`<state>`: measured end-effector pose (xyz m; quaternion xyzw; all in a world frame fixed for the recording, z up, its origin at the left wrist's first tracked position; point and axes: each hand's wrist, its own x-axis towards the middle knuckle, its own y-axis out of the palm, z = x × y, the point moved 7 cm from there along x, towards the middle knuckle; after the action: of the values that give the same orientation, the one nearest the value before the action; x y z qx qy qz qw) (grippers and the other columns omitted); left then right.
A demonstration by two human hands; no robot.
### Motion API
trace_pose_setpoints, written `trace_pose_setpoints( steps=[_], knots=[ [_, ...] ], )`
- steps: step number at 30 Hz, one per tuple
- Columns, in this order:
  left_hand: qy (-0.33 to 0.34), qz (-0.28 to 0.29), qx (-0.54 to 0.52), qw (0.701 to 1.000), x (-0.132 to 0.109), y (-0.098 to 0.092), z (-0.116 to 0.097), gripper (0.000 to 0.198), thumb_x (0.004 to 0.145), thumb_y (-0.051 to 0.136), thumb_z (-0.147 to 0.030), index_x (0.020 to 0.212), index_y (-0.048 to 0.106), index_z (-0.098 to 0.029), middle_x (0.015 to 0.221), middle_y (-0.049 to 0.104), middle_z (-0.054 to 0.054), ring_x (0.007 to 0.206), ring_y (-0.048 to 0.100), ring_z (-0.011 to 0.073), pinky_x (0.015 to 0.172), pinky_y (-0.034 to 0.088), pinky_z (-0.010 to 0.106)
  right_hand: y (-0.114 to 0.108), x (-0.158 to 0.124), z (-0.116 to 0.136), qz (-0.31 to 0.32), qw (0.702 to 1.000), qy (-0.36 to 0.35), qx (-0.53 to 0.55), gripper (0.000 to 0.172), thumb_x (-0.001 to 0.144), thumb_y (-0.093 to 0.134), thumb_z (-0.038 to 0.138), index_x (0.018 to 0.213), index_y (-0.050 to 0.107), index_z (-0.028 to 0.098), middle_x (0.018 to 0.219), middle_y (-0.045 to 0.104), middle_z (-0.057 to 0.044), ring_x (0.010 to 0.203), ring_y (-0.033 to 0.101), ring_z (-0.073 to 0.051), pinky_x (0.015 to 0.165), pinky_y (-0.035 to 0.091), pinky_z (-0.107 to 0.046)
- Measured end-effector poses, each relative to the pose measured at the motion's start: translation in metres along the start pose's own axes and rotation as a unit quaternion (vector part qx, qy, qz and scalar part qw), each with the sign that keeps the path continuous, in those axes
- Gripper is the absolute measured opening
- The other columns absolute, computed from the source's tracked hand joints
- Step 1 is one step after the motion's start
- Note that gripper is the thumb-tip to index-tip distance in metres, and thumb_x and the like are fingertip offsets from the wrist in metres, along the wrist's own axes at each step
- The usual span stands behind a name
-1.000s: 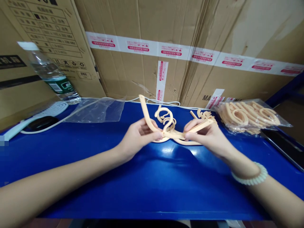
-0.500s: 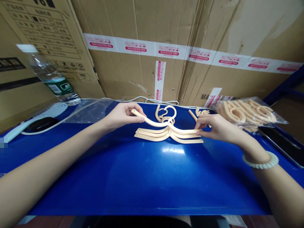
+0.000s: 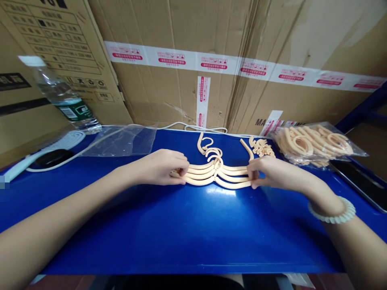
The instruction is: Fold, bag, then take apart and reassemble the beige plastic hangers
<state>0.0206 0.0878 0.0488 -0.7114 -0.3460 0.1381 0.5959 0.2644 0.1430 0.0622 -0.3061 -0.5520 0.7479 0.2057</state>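
Observation:
Several beige folding clothes hangers [image 3: 201, 176] lie in a row at the middle of the blue table, arms spread and hooks toward the back. My left hand [image 3: 165, 167] is closed on the left end of the frontmost hanger, covering the tips of those behind it. The other end of that hanger is pinched in my right hand [image 3: 267, 171], whose fingers also hide the right tips of the row. Behind them rest a loose hook piece [image 3: 200, 143] and a loose hanger arm [image 3: 247, 149]. A small heap of beige parts [image 3: 261, 147] lies beyond my right hand.
A clear bag of beige hanger parts [image 3: 314, 141] sits at the back right, near a dark phone [image 3: 359, 181]. On the left are a water bottle [image 3: 66, 96], a black mouse [image 3: 54, 158] and a clear plastic bag [image 3: 121, 141]. Cardboard boxes [image 3: 181, 96] stand behind.
The raised hanger has come down and toward me, onto the front of the row. Both hands moved down with it, and the small heap at the back right shows more fully.

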Motion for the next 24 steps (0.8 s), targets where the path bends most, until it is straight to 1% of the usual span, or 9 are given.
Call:
trace_pose_setpoints(
  steps=[3,7,13,18,24],
  knots=[
    [0.019,0.003,0.052,0.998,0.000,0.001,-0.007,0.014,0.088,0.063,-0.025,0.076,0.060,-0.019,0.075,0.059,0.000,0.069,0.054,0.0143,0.062,0.034,0.026,0.000,0.000,-0.003,0.006,1.000,0.014,-0.011,0.005,0.076,0.079,0.017,0.075,0.074,0.018,0.079,0.073,-0.003,0.071,0.067,-0.018,0.066,0.045,-0.027],
    [0.032,-0.002,0.104,0.994,0.001,0.002,-0.013,0.021,0.091,0.059,-0.027,0.071,0.056,-0.019,0.071,0.057,-0.001,0.066,0.051,0.0149,0.062,0.035,0.028,0.001,0.001,-0.009,0.014,0.999,0.034,-0.024,0.004,0.078,0.077,0.019,0.076,0.075,0.017,0.078,0.073,-0.003,0.071,0.066,-0.018,0.066,0.045,-0.027],
    [0.041,-0.015,0.163,0.986,0.001,0.003,-0.014,0.024,0.092,0.056,-0.028,0.070,0.055,-0.019,0.071,0.057,0.000,0.068,0.051,0.0160,0.063,0.036,0.030,-0.003,0.003,-0.014,-0.008,0.998,0.045,-0.040,0.003,0.078,0.073,0.018,0.076,0.074,0.019,0.077,0.073,-0.002,0.071,0.066,-0.018,0.064,0.043,-0.026],
    [0.031,-0.022,0.170,0.985,0.001,0.002,-0.012,0.023,0.092,0.055,-0.028,0.071,0.057,-0.018,0.078,0.059,0.002,0.069,0.052,0.0161,0.063,0.037,0.031,-0.006,0.002,-0.023,-0.029,0.996,0.065,-0.049,0.002,0.079,0.071,0.018,0.079,0.070,0.020,0.075,0.071,-0.001,0.068,0.064,-0.017,0.060,0.039,-0.025],
    [0.032,-0.019,0.165,0.986,0.001,0.003,-0.012,0.022,0.090,0.056,-0.029,0.071,0.055,-0.018,0.077,0.057,0.002,0.067,0.050,0.0158,0.062,0.036,0.030,-0.006,0.000,-0.022,-0.021,0.995,0.076,-0.061,0.007,0.078,0.072,0.018,0.079,0.065,0.019,0.073,0.068,0.000,0.065,0.060,-0.016,0.057,0.035,-0.025]
  ],
)
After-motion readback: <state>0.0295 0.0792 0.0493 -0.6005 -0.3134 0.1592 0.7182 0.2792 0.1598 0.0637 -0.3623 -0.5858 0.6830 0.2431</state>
